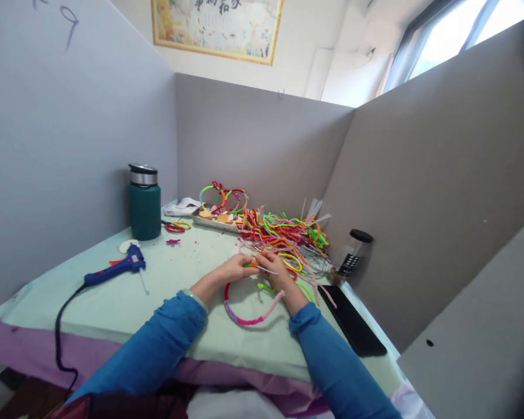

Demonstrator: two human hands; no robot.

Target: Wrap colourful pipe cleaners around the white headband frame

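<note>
A hoop (245,322) wrapped in red, purple, magenta and pink fuzzy pipe cleaner hangs below my two hands, and its pale pink end reaches towards my right wrist. My left hand (236,269) is closed on the hoop's upper part, where a bit of orange shows at the fingertips. Close beside it, my right hand (274,269) pinches at the same orange part. A thin bare white length (267,270) of the hoop's core passes under the right fingers. Just behind the hands lies a heap of coloured pipe cleaners (283,228); the exact fingertip contact is partly hidden.
A blue glue gun (116,269) with a black cord lies left, near a green bottle (144,212) and scissors (177,227). At the back, a metal tray (213,223) holds decorated pieces and finished hoops. A black phone-like slab (353,323) and a clear, black-capped container (353,256) are right.
</note>
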